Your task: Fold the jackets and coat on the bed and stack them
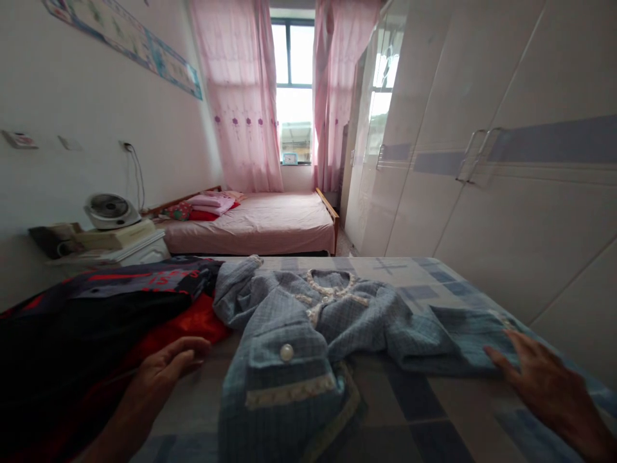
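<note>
A blue-grey jacket (pixel 357 321) with cream trim and a pearl-like button lies spread on the checked bed sheet (pixel 419 392). Its collar points away from me, and one front panel is folded over. My right hand (pixel 540 379) is at the cuff of the sleeve stretched out to the right, fingers apart; whether it touches the cloth is hard to make out. To the left of the jacket, my left hand (pixel 166 373) hovers with fingers extended and nothing in it. Close beside it lies a black and red garment (pixel 96 321).
White wardrobe doors (pixel 463 212) line the right side. Beyond the near bed stands another bed (pixel 279 225) with folded bedding (pixel 212 202). A small fan (pixel 112 211) rests on a box on the left cabinet (pixel 139 249). Pink curtains (pixel 241 96) hang by the window.
</note>
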`<state>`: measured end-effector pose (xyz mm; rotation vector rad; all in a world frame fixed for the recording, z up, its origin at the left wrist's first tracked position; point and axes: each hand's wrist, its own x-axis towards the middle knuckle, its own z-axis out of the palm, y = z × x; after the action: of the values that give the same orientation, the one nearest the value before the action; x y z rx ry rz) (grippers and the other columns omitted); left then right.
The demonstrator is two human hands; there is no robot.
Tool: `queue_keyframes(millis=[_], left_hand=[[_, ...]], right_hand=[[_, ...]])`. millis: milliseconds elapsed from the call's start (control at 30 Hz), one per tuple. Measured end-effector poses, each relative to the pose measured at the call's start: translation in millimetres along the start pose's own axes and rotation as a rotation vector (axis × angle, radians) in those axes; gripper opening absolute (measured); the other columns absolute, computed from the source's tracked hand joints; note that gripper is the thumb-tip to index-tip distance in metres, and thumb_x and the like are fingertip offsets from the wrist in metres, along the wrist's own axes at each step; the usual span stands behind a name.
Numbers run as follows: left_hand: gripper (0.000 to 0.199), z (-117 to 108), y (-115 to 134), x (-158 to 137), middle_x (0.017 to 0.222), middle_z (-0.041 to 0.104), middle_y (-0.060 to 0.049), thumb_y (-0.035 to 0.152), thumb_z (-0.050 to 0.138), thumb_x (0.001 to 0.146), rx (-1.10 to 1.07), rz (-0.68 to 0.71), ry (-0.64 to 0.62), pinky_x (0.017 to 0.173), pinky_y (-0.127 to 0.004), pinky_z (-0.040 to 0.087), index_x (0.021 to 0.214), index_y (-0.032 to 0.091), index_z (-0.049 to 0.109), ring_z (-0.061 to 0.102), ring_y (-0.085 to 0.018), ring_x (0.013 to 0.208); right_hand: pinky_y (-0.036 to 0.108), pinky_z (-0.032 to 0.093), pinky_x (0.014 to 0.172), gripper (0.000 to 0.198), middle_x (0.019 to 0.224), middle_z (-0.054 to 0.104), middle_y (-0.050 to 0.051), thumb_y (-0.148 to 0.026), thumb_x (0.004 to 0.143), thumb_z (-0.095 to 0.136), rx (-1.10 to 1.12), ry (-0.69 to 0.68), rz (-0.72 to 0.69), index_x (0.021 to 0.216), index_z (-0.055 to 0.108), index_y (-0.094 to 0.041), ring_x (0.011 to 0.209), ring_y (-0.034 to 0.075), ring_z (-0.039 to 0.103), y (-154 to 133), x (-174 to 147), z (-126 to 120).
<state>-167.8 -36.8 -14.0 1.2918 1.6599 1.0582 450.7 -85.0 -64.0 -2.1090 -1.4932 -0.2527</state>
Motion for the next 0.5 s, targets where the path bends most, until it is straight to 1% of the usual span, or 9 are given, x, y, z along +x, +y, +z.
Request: queue_keyframes(millis=[67, 100, 167, 233, 300, 333, 400, 433, 500], left_hand=[[0.040, 3.4, 6.8, 1.5, 0.097, 0.069, -0.005, 0.052, 0.052, 0.075, 0.102, 0.075, -0.004, 0.078, -0.030, 0.054, 0.092, 0.019, 0.066, 0.064, -0.025, 0.096], [0.046, 9.2, 13.2, 0.8, 0.101, 0.067, -0.006, 0.055, 0.051, 0.076, 0.179, 0.130, -0.016, 0.080, -0.031, 0.053, 0.100, 0.019, 0.064, 0.063, -0.025, 0.097], [0.052, 27.6, 29.3, -4.1, 0.106, 0.064, -0.006, 0.055, 0.048, 0.081, 0.345, 0.290, -0.050, 0.082, -0.032, 0.051, 0.119, 0.021, 0.056, 0.062, -0.023, 0.095], [0.055, 50.9, 46.3, -13.2, 0.107, 0.061, -0.007, 0.052, 0.048, 0.083, 0.497, 0.475, -0.107, 0.084, -0.033, 0.049, 0.131, 0.025, 0.046, 0.060, -0.022, 0.095], [0.063, 73.9, 59.9, -23.1, 0.110, 0.059, -0.007, 0.048, 0.059, 0.076, 0.656, 0.619, -0.176, 0.086, -0.036, 0.047, 0.134, 0.030, 0.042, 0.058, -0.024, 0.097], [0.065, 83.8, 64.5, -26.9, 0.110, 0.059, -0.006, 0.044, 0.065, 0.071, 0.736, 0.660, -0.203, 0.086, -0.037, 0.046, 0.132, 0.031, 0.044, 0.057, -0.025, 0.098], [0.051, 98.1, 69.5, -29.4, 0.104, 0.061, -0.005, 0.028, 0.068, 0.067, 0.869, 0.670, -0.261, 0.081, -0.036, 0.047, 0.116, 0.028, 0.057, 0.059, -0.025, 0.093], [0.038, 101.8, 70.6, -27.6, 0.097, 0.062, -0.004, 0.020, 0.064, 0.067, 0.899, 0.651, -0.291, 0.077, -0.034, 0.047, 0.104, 0.025, 0.062, 0.060, -0.024, 0.087], [0.020, 101.0, 72.2, -18.5, 0.087, 0.062, -0.003, 0.011, 0.055, 0.069, 0.832, 0.615, -0.324, 0.071, -0.029, 0.046, 0.085, 0.020, 0.061, 0.061, -0.020, 0.079]], right_hand=[[0.048, 0.046, 0.088, 0.061, 0.125, 0.054, 0.016, -0.063, 0.078, 0.038, -0.005, -0.146, -0.126, 0.120, 0.051, -0.019, 0.109, 0.035, 0.055, -52.4, -11.4, 0.5], [0.044, 0.049, 0.083, 0.061, 0.125, 0.055, 0.013, -0.062, 0.080, 0.039, -0.010, -0.206, -0.171, 0.122, 0.049, -0.020, 0.102, 0.032, 0.060, -76.3, -17.1, 2.5], [0.041, 0.052, 0.073, 0.066, 0.125, 0.056, 0.012, -0.058, 0.081, 0.043, -0.096, -0.255, -0.237, 0.135, 0.038, -0.020, 0.095, 0.030, 0.064, -115.5, -25.0, 9.9], [0.040, 0.051, 0.065, 0.066, 0.111, 0.065, 0.013, -0.047, 0.084, 0.044, -0.200, -0.307, -0.262, 0.141, 0.030, -0.018, 0.084, 0.030, 0.067, -140.4, -24.0, 19.6], [0.037, 0.049, 0.060, 0.049, 0.090, 0.071, 0.011, -0.035, 0.087, 0.041, -0.270, -0.364, -0.279, 0.133, 0.044, -0.017, 0.075, 0.029, 0.068, -152.3, -12.0, 27.5], [0.035, 0.047, 0.059, 0.040, 0.081, 0.072, 0.010, -0.031, 0.088, 0.038, -0.287, -0.381, -0.289, 0.122, 0.054, -0.019, 0.073, 0.029, 0.068, -154.8, -2.0, 29.5], [0.033, 0.044, 0.055, 0.033, 0.076, 0.071, 0.009, -0.031, 0.089, 0.034, -0.294, -0.352, -0.282, 0.103, 0.063, -0.022, 0.073, 0.029, 0.068, -156.6, 25.3, 28.1], [0.032, 0.042, 0.054, 0.035, 0.076, 0.071, 0.010, -0.033, 0.090, 0.033, -0.292, -0.304, -0.255, 0.101, 0.063, -0.022, 0.073, 0.029, 0.067, -157.0, 41.7, 24.8], [0.033, 0.041, 0.055, 0.038, 0.080, 0.070, 0.012, -0.037, 0.089, 0.034, -0.260, -0.157, -0.163, 0.109, 0.061, -0.020, 0.075, 0.031, 0.066, -158.6, 77.1, 15.7]])
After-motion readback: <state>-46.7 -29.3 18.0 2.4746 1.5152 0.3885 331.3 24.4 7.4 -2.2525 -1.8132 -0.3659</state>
